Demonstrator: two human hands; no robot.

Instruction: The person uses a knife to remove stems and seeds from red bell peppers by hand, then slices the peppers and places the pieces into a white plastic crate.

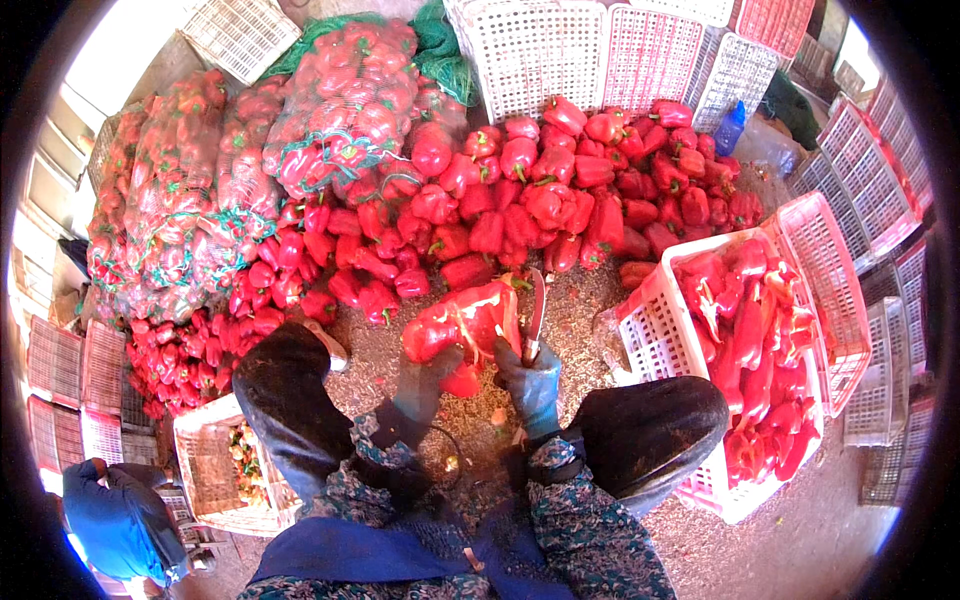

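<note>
My left hand [424, 385], in a bluish work glove, grips a large red bell pepper [440, 330] from below. The pepper is cut open, with pale ribs and its green stem end showing. My right hand [532, 388], in a blue glove, is closed round a knife [538, 312] whose blade points up and away, beside the pepper's right edge. Its handle is mostly hidden by the fingers. Both hands are between my knees, above a floor strewn with seeds. Just beyond them lies a heap of whole red peppers [487, 232].
At my right, a pink-white crate [652, 325] holds cut peppers. To the left stands a crate [205, 485] with pepper cores. Mesh sacks [345, 95] of peppers sit at the far left, stacked crates [535, 60] behind. A blue bottle [730, 128] stands far right; a person [120, 525] is lower left.
</note>
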